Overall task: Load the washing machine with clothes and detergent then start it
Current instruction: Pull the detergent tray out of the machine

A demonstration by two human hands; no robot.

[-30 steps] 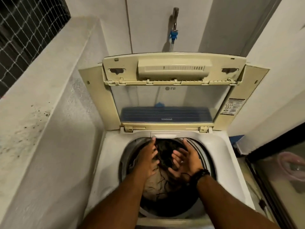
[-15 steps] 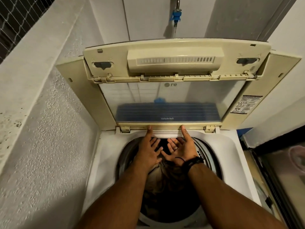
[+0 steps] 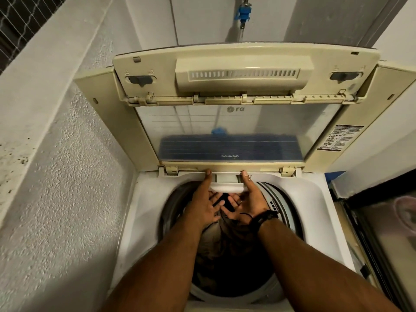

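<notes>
A white top-load washing machine [image 3: 146,212] stands with its folding lid [image 3: 243,73] raised against the back wall. Dark and brownish clothes [image 3: 227,255] lie in the drum. At the tub's back rim a small white detergent drawer [image 3: 227,188] sticks out a little, showing a grey compartment behind its front. My left hand [image 3: 202,203] and my right hand [image 3: 251,202] grip this drawer from both sides, thumbs on top at its corners and fingers curled beneath. A dark band circles my right wrist.
A rough plastered wall and ledge [image 3: 56,154] close in on the left. A tap with a blue fitting [image 3: 244,13] hangs on the wall above the lid. A glass door [image 3: 394,233] with a pink object behind it runs along the right.
Both hands rose from the clothes in the drum to the back rim and took hold of the drawer, which now sticks out. The view moved closer to the machine.
</notes>
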